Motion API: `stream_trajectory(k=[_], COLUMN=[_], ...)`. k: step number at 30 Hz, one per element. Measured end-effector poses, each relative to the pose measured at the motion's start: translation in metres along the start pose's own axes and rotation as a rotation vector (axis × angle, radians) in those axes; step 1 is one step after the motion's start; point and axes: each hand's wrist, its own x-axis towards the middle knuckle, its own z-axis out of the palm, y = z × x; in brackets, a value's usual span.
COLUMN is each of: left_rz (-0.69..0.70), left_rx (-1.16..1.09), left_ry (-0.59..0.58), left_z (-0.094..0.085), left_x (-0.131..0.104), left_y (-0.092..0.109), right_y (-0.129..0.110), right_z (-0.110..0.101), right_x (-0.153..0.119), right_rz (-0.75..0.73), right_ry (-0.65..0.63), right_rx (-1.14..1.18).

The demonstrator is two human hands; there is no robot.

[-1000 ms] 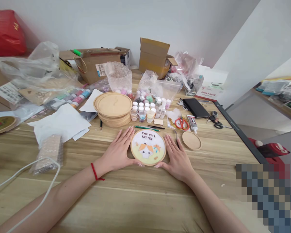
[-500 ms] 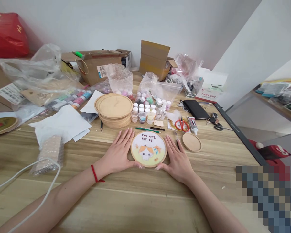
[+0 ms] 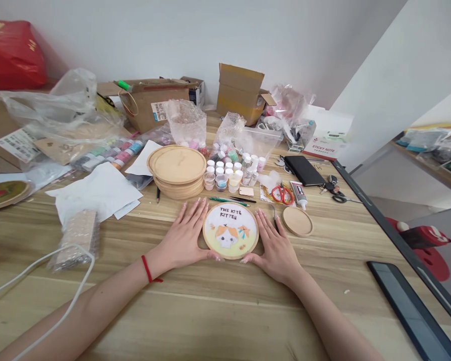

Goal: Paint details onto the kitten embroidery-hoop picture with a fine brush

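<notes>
A round wooden-rimmed plaque [image 3: 231,231] lies on the table, showing an orange and white cat and the words "THE KITE KITTEN". My left hand [image 3: 187,233] rests flat against its left side, fingers spread, thumb near the lower rim. On the opposite side, my right hand [image 3: 276,246] lies palm down with fingers apart, touching or very near the rim. A thin tool [image 3: 275,218] sits partly by the right fingers. Just right of that hand is a small round wooden tray [image 3: 297,221].
Stacked wooden trays [image 3: 177,170] and white-capped jars [image 3: 228,170] stand behind the plaque. Red scissors [image 3: 282,193], a glue tube [image 3: 299,194] and a black notebook [image 3: 304,170] lie at right. White paper [image 3: 93,190] and a cable [image 3: 83,281] are at left.
Both hands and the plaque look unmoved; the view has shifted very slightly. A dark flat object at the lower right, pixelated before, now shows clearly.
</notes>
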Motion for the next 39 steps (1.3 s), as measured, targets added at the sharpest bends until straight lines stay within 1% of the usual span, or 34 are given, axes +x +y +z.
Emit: stream_trajectory(k=[8, 12, 16, 21, 27, 35, 39], left_rz=[0.022, 0.016, 0.019, 0.002, -0.007, -0.021, -0.033], left_rx=[0.018, 0.018, 0.016, 0.005, -0.023, -0.042, -0.048], left_ry=[0.031, 0.023, 0.014, -0.025, -0.026, -0.03, -0.039], left_z=[0.003, 0.004, 0.002, -0.002, -0.004, -0.006, -0.009], left_x=[-0.001, 0.0, 0.0, -0.001, -0.002, -0.002, -0.002], left_y=[-0.002, -0.003, -0.002, 0.0, 0.001, 0.0, 0.001], right_y=[0.001, 0.001, 0.0, -0.003, -0.01, -0.011, -0.012], right_z=[0.001, 0.002, 0.002, 0.001, -0.001, -0.003, -0.003], right_x=[0.0, 0.0, 0.0, 0.0, 0.0, 0.0, 0.0], right_rz=[0.002, 0.0, -0.012, -0.014, 0.011, 0.085, 0.093], right_ry=[-0.017, 0.01, 0.002, 0.0, 0.02, -0.011, -0.035], right_rx=[-0.004, 0.002, -0.009, -0.017, 0.005, 0.066, 0.082])
